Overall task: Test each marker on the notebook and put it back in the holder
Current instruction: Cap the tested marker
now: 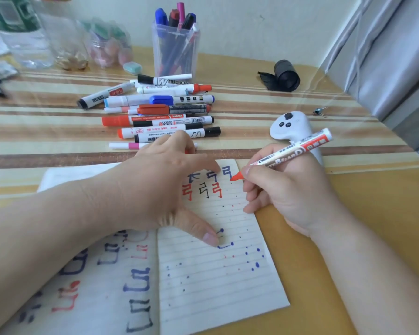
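Note:
An open lined notebook [215, 281] lies in front of me, covered in red, blue and black test marks. My right hand [288, 192] grips an uncapped red whiteboard marker [290, 153], its tip touching the upper right corner of the right page. My left hand [160, 187] lies spread on the notebook, with the thumb pressing the right page; a small red thing shows under its fingers. A pile of several capped markers [160, 112] lies beyond the notebook. The clear plastic holder [176, 49] stands behind the pile with several markers upright in it.
A white game controller [290, 129] lies just beyond my right hand. A black rolled bag [284, 74] sits at the back right, a small binder clip [321, 111] near the right edge. Clear jars and bottles [70, 42] stand at the back left.

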Demonstrator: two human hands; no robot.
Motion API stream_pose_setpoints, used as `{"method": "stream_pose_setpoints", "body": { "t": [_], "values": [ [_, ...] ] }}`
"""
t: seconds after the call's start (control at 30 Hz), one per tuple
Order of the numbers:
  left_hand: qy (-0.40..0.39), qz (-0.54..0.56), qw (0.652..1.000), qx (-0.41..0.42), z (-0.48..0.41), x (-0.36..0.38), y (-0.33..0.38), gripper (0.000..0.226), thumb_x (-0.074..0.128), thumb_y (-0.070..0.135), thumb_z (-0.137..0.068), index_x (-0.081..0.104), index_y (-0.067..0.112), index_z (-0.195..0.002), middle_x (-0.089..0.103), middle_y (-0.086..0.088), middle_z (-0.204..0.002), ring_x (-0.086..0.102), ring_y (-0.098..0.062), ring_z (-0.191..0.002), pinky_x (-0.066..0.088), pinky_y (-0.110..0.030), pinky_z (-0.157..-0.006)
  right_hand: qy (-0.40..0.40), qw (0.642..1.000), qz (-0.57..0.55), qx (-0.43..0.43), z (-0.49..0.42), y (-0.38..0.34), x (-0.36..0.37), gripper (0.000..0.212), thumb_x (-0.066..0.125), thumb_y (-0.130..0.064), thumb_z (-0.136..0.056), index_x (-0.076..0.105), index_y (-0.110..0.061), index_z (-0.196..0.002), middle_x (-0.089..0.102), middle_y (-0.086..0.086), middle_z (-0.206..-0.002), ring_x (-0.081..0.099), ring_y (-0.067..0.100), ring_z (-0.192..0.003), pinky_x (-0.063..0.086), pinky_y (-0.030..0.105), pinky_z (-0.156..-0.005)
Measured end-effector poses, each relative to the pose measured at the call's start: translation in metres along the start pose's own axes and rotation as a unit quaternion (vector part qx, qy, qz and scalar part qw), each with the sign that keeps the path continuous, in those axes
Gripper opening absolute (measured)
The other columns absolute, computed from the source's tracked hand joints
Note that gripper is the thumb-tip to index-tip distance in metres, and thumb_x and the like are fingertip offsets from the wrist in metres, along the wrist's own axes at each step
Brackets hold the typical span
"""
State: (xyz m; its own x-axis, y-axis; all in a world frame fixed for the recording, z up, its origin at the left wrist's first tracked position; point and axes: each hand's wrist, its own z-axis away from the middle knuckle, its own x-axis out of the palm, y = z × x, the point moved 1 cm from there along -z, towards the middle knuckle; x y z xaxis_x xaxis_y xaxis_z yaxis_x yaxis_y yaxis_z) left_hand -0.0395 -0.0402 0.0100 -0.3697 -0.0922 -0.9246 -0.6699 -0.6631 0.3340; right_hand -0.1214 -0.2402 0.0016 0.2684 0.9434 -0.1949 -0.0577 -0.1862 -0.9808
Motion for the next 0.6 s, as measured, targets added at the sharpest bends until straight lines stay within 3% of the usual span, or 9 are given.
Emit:
{"method": "stream_pose_setpoints", "body": {
  "t": [0.33, 0.43, 0.6],
  "values": [
    [0.007, -0.007, 1.0, 0.004, -0.002, 0.001, 0.0, 0.108, 0.053, 0.101, -0.029, 0.031, 0.07, -0.13, 0.021, 0.02, -0.113, 0.029, -0.006, -0.11, 0.033, -0.031, -0.089, -0.027, 0.995, 0.089, -0.047, -0.012, 0.003, -0.002, 0.016, 0.069, -0.015, -0.082, 0.062, -0.008, -0.07, 0.06, 0.006, -0.054, 0.056, 0.027, -0.046, 0.044, 0.027, -0.042],
    [0.004, -0.008, 1.0, -0.001, -0.002, 0.001, 0.0, 0.108, 0.053, 0.102, -0.029, 0.027, 0.071, -0.13, 0.02, 0.021, -0.113, 0.029, -0.006, -0.111, 0.036, -0.032, -0.091, -0.037, 0.992, 0.109, -0.048, -0.014, 0.002, -0.003, 0.013, 0.069, -0.023, -0.079, 0.065, -0.012, -0.072, 0.06, 0.003, -0.054, 0.055, 0.018, -0.05, 0.039, 0.02, -0.043],
    [0.001, -0.013, 1.0, -0.007, -0.002, 0.001, 0.0, 0.107, 0.051, 0.103, -0.029, 0.021, 0.073, -0.127, 0.019, 0.022, -0.113, 0.028, -0.005, -0.111, 0.039, -0.034, -0.097, -0.05, 0.993, 0.093, -0.045, -0.014, 0.002, -0.005, 0.017, 0.073, -0.014, -0.086, 0.066, -0.011, -0.07, 0.061, 0.0, -0.055, 0.056, 0.014, -0.05, 0.038, 0.015, -0.044]
  ]
}}
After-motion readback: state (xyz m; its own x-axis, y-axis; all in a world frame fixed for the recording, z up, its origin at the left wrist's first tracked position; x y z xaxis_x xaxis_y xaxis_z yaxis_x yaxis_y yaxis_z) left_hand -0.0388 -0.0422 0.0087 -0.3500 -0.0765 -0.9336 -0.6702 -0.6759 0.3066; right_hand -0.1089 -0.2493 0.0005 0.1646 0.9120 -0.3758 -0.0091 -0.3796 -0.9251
